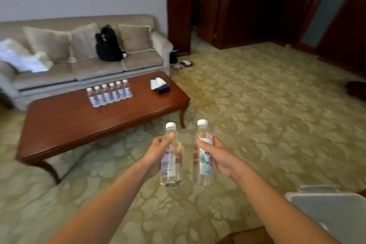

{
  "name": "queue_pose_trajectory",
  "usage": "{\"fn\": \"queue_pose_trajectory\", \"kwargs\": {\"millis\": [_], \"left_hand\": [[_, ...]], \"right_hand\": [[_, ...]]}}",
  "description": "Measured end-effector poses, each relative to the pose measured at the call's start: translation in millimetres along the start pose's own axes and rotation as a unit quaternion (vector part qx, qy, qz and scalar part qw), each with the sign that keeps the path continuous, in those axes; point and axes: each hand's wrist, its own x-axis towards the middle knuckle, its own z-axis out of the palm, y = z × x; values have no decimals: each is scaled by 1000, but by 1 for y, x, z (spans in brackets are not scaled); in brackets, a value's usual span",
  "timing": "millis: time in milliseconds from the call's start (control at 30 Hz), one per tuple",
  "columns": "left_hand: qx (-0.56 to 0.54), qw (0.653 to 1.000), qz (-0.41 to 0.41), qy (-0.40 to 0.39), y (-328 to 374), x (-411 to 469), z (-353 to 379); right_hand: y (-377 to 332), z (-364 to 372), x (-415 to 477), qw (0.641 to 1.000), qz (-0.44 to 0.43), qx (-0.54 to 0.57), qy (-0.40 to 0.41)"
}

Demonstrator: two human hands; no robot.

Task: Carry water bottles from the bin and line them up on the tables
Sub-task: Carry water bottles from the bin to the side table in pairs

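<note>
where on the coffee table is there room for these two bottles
The near half of the coffee table, in front of the row of six bottles, is bare, as is the end left of the row. A narrower gap lies between the row and the tissue box. Only the far edge is crowded.

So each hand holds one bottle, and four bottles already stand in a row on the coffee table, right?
Not quite: the head view shows six bottles in the row on the coffee table, not four. The rest stands: the left hand holds a bottle and the right hand holds a second bottle.
</note>
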Motion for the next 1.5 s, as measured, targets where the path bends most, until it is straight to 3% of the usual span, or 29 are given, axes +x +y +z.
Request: {"fn": "queue_pose_trajectory", "kwargs": {"millis": [300,467,600,767,867,1000,1067,1200,1300,1500], "left_hand": [[-118,991,21,60,9,-61,-138],[-202,976,-22,80,11,-83,-192],[-301,945,-36,119,13,-91,-237],[-403,905,-1,140,20,-95,-295],[-439,885,29,152,27,-91,-333],[-448,870,66,196,34,-86,-380],[-413,881,72,220,34,-87,-401],[-335,889,65,306,41,-90,-431],[-295,869,80,390,47,-97,-455],[-225,855,68,463,52,-114,-527]], "right_hand": [[-9,152,27,987,15,-95,-132],[-9,216,54,970,55,-141,-193],[-11,269,83,946,112,-150,-264],[-19,345,131,906,189,-127,-356],[-29,390,157,886,193,-130,-401],[-47,441,189,858,139,-188,-457],[-57,466,201,839,104,-230,-483],[-64,513,220,821,100,-256,-500],[-60,550,229,810,105,-261,-514],[-47,637,241,799,96,-268,-529]]}}
